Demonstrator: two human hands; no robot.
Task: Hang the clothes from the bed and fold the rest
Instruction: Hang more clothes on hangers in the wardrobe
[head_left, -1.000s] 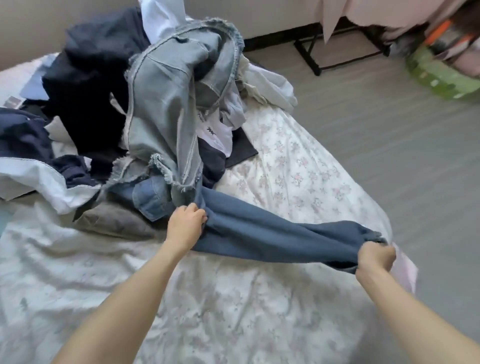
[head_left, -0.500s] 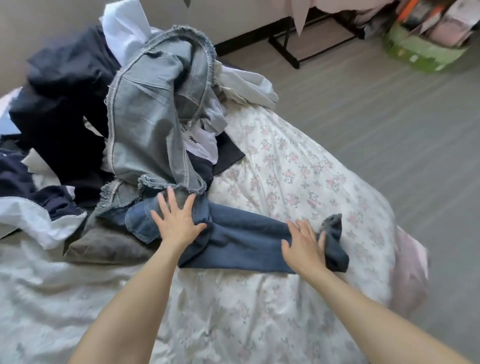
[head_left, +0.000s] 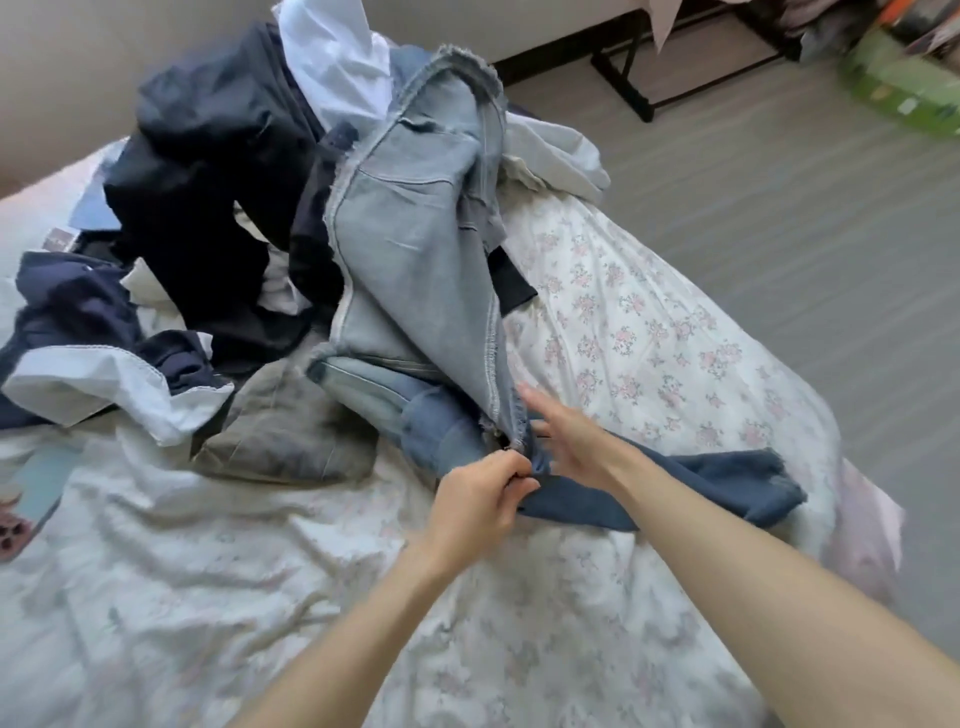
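Grey floor off past my right arm; under both hands the bed (head_left: 649, 332) in its floral sheet. Dark blue jeans (head_left: 675, 483) lie flat beneath my right forearm, hem toward the bed's edge. My left hand (head_left: 480, 499) has fingers curled, pinching the dark denim at its near end, clamped on cloth. My right hand (head_left: 569, 434) is just beyond it, fingers straight and apart, touching the frayed hem of the light grey denim garment (head_left: 415, 249) that drapes down from the heap above my knuckles. Risk, as I judge it: that grey piece overlaps what I pinch, so a pull may drag it along and topple the dark navy clothes (head_left: 208, 182) and white shirt (head_left: 337, 67) stacked behind. Grip is only fingertips on thick denim; it could slip. Jeans' hem sits near the mattress edge and might slide floorward.
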